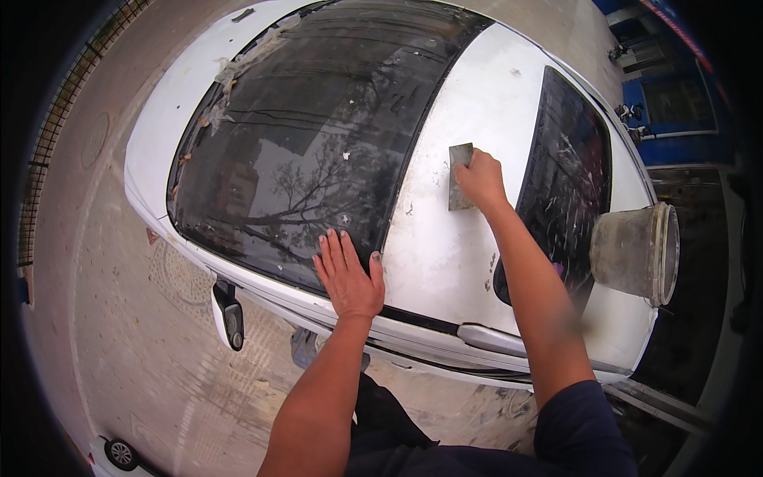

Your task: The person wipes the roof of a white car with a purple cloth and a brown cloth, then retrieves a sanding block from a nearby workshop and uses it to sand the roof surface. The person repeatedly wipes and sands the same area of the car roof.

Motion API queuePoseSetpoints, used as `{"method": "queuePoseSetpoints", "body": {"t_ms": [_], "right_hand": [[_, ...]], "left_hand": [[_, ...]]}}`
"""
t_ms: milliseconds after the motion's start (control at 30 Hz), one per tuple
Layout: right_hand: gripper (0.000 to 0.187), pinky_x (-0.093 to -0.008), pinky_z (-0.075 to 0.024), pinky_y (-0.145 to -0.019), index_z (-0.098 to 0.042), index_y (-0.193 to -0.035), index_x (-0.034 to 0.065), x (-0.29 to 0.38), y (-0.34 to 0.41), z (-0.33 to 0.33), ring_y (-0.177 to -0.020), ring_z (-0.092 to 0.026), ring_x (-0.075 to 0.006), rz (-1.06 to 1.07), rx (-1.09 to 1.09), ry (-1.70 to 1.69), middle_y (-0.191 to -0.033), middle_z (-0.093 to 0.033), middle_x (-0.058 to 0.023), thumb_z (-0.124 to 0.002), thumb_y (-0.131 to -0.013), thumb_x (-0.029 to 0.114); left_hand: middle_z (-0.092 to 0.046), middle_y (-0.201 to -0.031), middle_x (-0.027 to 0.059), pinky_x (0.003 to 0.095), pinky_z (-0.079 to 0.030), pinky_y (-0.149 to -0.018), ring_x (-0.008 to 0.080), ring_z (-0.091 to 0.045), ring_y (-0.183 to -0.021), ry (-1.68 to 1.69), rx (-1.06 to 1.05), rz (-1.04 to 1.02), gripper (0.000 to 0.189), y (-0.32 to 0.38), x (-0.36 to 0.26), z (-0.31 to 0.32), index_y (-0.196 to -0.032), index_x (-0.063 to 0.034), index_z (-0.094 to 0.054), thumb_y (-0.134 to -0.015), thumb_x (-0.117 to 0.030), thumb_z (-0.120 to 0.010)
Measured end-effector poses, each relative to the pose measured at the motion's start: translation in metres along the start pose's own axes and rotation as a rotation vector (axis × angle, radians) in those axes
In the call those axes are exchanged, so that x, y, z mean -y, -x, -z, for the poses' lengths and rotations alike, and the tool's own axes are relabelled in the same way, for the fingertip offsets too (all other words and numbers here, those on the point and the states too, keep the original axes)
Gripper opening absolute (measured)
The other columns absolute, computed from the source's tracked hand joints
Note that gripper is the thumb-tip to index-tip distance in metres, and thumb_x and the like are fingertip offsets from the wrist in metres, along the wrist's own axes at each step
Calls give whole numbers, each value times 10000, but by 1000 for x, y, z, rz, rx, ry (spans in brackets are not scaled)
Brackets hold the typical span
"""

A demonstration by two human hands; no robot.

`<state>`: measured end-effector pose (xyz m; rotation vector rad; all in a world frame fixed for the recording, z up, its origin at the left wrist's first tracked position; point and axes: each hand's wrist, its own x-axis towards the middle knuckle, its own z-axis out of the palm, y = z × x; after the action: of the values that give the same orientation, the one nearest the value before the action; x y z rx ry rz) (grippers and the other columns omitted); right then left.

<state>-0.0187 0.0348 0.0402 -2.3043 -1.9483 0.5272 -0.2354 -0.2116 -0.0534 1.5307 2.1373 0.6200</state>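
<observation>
My right hand (481,177) grips a flat grey rectangular sheet or pad (460,189), whose exact kind I cannot tell, against the white car roof (441,256). Dark specks and scuffed patches mark the paint around it. Fingers a little apart, my left hand (350,280) lies on the lower corner of the dark windshield (286,179), its thumb near the roof's front edge. It holds nothing. Behind my right hand is the glass sunroof (566,161), streaked with whitish marks.
A dirty translucent plastic bucket (623,253) stands on the rear of the roof. Dry leaves and torn film (223,89) lie along the windshield base. A side mirror (228,316) juts out towards me. Another car (116,456) is at lower left, a metal fence (56,131) beyond the pavement.
</observation>
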Motion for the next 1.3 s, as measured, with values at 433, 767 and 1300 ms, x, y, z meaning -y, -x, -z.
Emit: {"method": "queuePoseSetpoints", "body": {"t_ms": [433, 767, 1300], "right_hand": [[337, -517, -629, -915, -743, -1040, -103, -10, -10, -8, -961, -801, -478, 124, -52, 8, -984, -794, -318, -773, -948, 220], [332, -521, -630, -977, -750, -1048, -102, -3, 2, -4, -1027, -791, -504, 194, 93, -45, -1040, -791, -352, -707, -948, 212], [347, -518, -641, -964, -762, -1073, -106, 11, 6, 3, -1002, -800, -496, 52, -7, -5, -1033, -799, -343, -721, -950, 216]], "left_hand": [[-291, -1853, 279, 636, -80, -1408, 455, -203, -1741, -5, 5, 3, 816, 0, 0, -1, -1740, 53, -374, -1125, -438, -588], [-303, -1847, 278, 643, -91, -1404, 457, -209, -1739, -11, -7, -10, 818, 0, 0, -1, -1735, 58, -379, -1125, -444, -593], [-277, -1861, 268, 630, -80, -1409, 447, -183, -1748, -4, 2, 5, 814, 1, -1, 0, -1739, 55, -373, -1134, -450, -579]]}}
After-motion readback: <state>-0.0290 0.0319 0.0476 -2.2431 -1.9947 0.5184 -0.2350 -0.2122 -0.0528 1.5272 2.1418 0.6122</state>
